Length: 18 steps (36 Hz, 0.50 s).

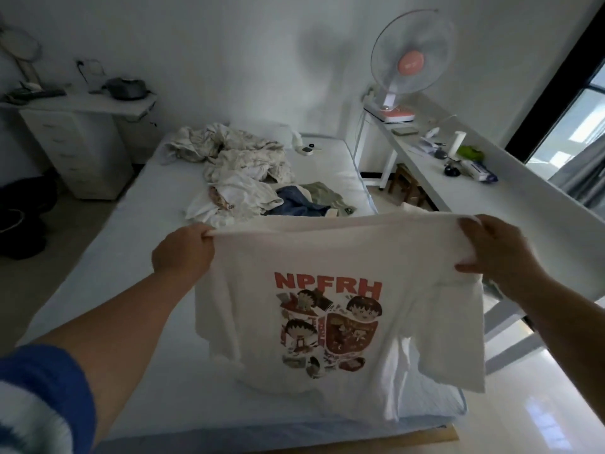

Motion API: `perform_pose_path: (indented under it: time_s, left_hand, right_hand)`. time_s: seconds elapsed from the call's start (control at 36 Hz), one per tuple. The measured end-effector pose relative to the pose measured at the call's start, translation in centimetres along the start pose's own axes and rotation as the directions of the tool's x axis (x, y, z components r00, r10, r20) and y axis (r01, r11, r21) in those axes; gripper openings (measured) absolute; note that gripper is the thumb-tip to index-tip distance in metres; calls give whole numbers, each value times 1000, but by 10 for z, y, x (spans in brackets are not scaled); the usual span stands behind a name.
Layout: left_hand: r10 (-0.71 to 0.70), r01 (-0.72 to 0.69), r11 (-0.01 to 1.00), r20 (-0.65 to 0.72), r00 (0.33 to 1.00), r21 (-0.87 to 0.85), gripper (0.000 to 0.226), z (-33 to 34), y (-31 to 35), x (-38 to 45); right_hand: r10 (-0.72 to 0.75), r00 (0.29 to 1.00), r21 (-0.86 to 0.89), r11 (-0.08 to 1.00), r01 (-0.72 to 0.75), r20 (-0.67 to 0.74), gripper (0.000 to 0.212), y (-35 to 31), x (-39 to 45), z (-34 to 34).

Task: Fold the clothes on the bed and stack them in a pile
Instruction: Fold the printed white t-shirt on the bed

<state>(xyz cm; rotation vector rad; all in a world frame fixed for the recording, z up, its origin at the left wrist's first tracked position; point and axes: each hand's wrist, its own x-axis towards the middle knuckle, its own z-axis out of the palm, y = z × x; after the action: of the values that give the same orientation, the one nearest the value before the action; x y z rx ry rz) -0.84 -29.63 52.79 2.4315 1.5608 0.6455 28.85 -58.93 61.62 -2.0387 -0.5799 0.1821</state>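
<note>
A white T-shirt (330, 257) with red "NPFRH" lettering and a cartoon print hangs spread out above the near end of the bed (108, 257). My left hand (183, 253) grips its top edge on the left, and my right hand (501, 253) grips the top edge on the right. The shirt's lower part touches or nearly touches the mattress. Farther up the bed lies a heap of unfolded clothes: a white garment (235, 198), a blue denim piece (298, 204) and an olive-green one (324, 193).
A crumpled pale blanket (235, 152) lies at the bed's head. A long white desk (491, 191) with a fan (409, 63) and small items runs along the right. A drawer unit (75, 149) stands at left, a wooden stool (406, 185) under the desk.
</note>
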Motion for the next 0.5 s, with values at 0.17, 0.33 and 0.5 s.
perform_pose_path:
  time_s: [0.17,0.33,0.5]
  left_hand:
    - [-256,287,858,129,958,-427,24,6,12,-1]
    - [-256,294,699,156,954,-652,18,-15,22,0]
    - [107,-127,818,-68,992,-561,8,-68,27,7]
  right_hand:
    - [-33,997,-57,998,29,-71,23,14,-2,-2]
    - [-141,977,-180,977,112,-157,36,18,-2,-9]
    - [-201,893,-216,969,121,-402,47,-3,12,-36]
